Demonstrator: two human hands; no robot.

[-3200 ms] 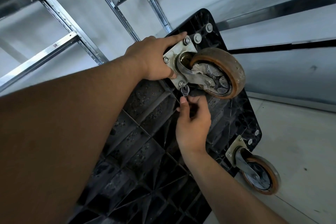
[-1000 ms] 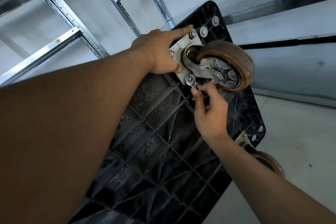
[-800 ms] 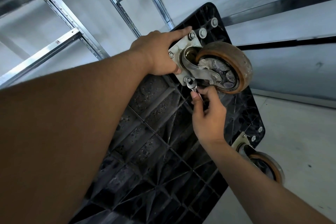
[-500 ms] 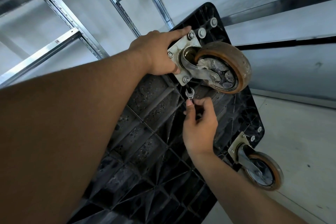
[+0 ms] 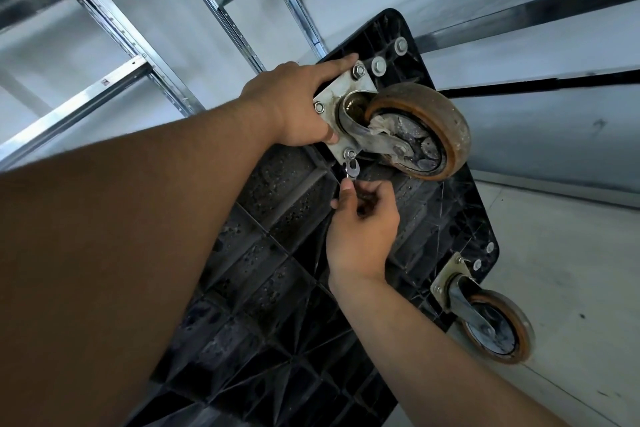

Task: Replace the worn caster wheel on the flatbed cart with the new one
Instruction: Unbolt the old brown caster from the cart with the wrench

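The black flatbed cart [image 5: 277, 253] stands on edge with its ribbed underside facing me. A worn caster wheel [image 5: 426, 125] with an orange-brown tyre is bolted to it through a grey mounting plate [image 5: 341, 94]. My left hand [image 5: 294, 104] lies on the plate's left side, index finger stretched toward the top bolt [image 5: 358, 71]. My right hand [image 5: 363, 229] pinches a small wrench [image 5: 350, 172] whose open jaw sits just under the lower bolt [image 5: 349, 153].
A second caster [image 5: 491, 322] is fixed to the cart's lower right corner, near the pale floor [image 5: 571, 253]. Metal shelf uprights and rails [image 5: 114, 21] run behind the cart on the left. Two loose-looking bolts with washers [image 5: 379, 66] sit at the cart's top corner.
My right hand swung the wrench on the lower bolt, pulled it off and down, then brought it back up to just under that bolt. My left hand stayed on the plate.
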